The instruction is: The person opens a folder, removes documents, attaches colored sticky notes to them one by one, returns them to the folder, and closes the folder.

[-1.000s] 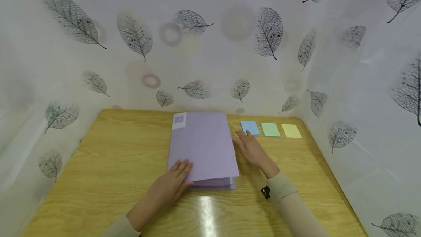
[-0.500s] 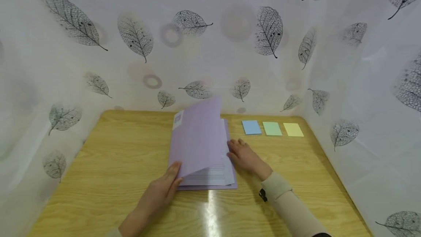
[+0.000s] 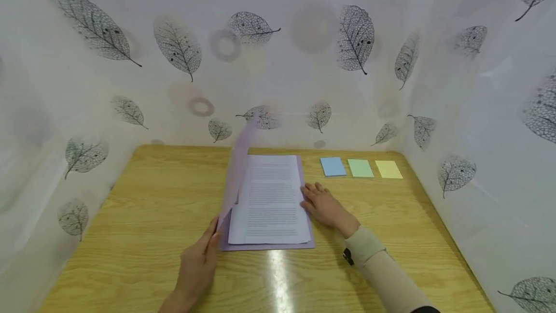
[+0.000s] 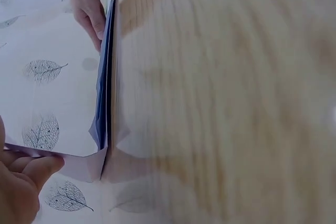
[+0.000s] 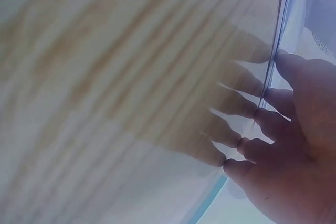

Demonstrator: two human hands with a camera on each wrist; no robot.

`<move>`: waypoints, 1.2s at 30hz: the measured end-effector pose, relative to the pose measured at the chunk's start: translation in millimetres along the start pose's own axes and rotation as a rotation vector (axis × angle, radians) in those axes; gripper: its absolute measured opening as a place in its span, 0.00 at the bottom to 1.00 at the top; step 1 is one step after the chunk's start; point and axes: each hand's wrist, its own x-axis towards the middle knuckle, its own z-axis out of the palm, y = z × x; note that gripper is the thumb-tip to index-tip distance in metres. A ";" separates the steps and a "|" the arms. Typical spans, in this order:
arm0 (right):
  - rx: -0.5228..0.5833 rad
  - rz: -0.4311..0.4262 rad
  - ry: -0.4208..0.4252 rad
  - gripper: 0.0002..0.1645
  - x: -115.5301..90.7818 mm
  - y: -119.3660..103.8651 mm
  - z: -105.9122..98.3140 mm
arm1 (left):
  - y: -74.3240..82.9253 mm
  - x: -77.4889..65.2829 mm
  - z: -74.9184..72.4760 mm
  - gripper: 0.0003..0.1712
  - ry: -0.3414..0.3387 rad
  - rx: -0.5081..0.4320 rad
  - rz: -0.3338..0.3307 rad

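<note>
A purple folder (image 3: 268, 247) lies in the middle of the table with its front cover (image 3: 236, 170) raised almost upright. Inside sits a stack of printed white sheets (image 3: 273, 202). My left hand (image 3: 195, 264) holds the cover near its lower corner, thumb on one side and fingers on the other; the left wrist view shows the thumb and fingers (image 4: 44, 169) on the thin cover. At the folder's right edge, my right hand (image 3: 326, 209) rests with relaxed fingers. In the right wrist view the fingertips (image 5: 233, 166) touch the table along that edge.
Blue (image 3: 333, 166), green (image 3: 360, 168) and yellow (image 3: 388, 169) sticky-note pads lie in a row at the back right of the wooden table (image 3: 165, 192). Leaf-patterned sheeting (image 3: 295, 76) stands behind the table and at both sides.
The left hand has swung the folder's cover up and to the left, uncovering the printed sheets. My right hand has come from near the blue pad to the folder's right edge.
</note>
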 end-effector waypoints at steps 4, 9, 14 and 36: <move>-0.003 0.000 -0.010 0.36 0.8 1.4 -0.4 | -0.5 -6.0 -2.0 0.21 0.092 -0.087 -0.155; -0.018 0.003 -0.014 0.36 0.9 2.5 0.7 | 3.0 -9.0 -10.4 0.16 0.071 -0.307 -0.456; -0.025 0.001 -0.011 0.36 0.8 1.8 0.1 | -0.3 -9.0 -19.5 0.26 0.047 -0.492 -0.668; -0.050 -0.007 -0.017 0.36 2.7 2.1 2.4 | -23.3 -15.3 -34.8 0.41 0.148 -0.680 -1.012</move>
